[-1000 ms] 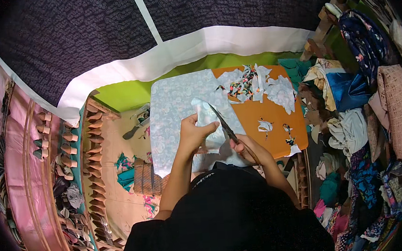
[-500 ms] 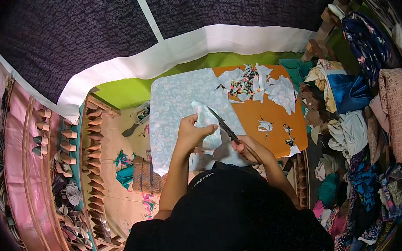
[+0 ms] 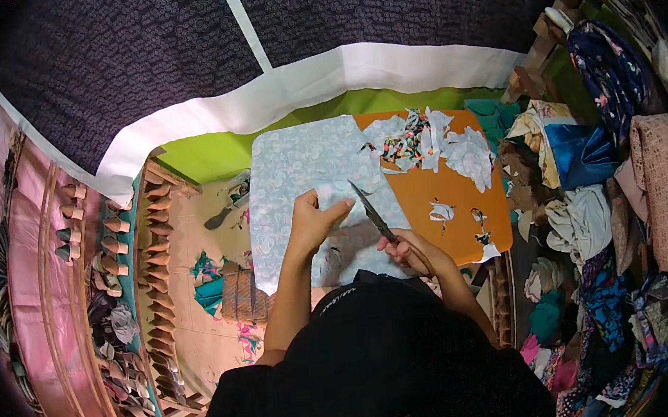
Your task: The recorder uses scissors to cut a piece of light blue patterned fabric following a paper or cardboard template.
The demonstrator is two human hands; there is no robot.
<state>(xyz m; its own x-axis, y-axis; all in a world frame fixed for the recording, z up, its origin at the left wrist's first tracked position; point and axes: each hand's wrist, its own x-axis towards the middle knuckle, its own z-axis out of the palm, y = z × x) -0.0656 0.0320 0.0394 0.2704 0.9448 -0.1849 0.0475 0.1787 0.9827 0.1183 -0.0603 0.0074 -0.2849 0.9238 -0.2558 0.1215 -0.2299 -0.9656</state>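
Observation:
My right hand [image 3: 406,250] grips a pair of dark scissors [image 3: 374,215], whose blades point up and to the left and stand slightly apart. To their left, my left hand [image 3: 315,222] pinches a small piece of pale cloth [image 3: 334,187] between thumb and fingers. That piece is hard to tell from the larger pale, faintly patterned fabric [image 3: 290,153] spread under both hands. The scissors are apart from the piece. Orange tabletop [image 3: 419,190] shows to the right of the spread fabric.
White and floral scraps [image 3: 415,139] lie on the table's far right. Heaped cloth [image 3: 578,217] crowds the right side. Racks of brown shoe-shaped forms [image 3: 157,273] stand at left. A dark curtain [image 3: 143,74] with a white border hangs beyond the table.
The pale piece in my left hand has turned and flattened, so less of it stands out. The scissors have shifted slightly down and away from it, with my right hand.

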